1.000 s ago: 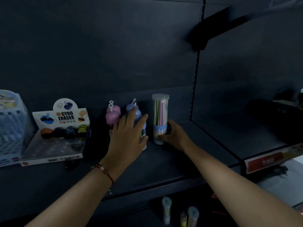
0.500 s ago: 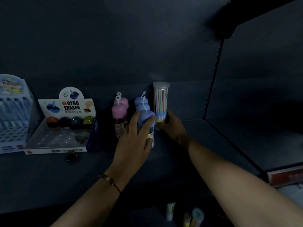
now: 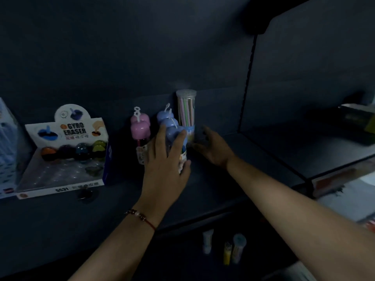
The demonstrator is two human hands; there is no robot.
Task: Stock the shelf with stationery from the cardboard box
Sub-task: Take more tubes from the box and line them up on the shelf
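A clear tube of pencils point(image 3: 186, 113) stands upright near the back of the dark shelf point(image 3: 213, 191). It has a cloudy round cap, thin pink, green and pale sticks showing through its wall, and a light blue printed band around its lower part. Touching its left side is a row of blue-capped bottles point(image 3: 169, 123), each with a rounded lilac-blue cap and a thin white loop on top; the labels lower down are mostly covered. Further left, just beside them, stand pink-capped bottles point(image 3: 140, 128) of the same shape, with a white patterned label on the front one.

The left hand point(image 3: 165, 165) rests against the front blue-capped bottle, fingers point(image 3: 160, 138) straight and slightly spread over its cap and body, the thumb at the label on the right side. The right hand point(image 3: 213, 147) lies low on the shelf just right of the tube, apart from it, with fingers loosely extended toward its base and pinching nothing. A beaded bracelet point(image 3: 140, 217) on a red cord circles the left wrist.

Well to the left sits a white display box point(image 3: 65, 151) printed "GYRO ERASER", with round dark, orange, blue and green erasers along its back row. A small dark round thing point(image 3: 86, 194) lies on the shelf in front of it. Below the shelf edge, several more tubes point(image 3: 233, 248) stand in shadow.
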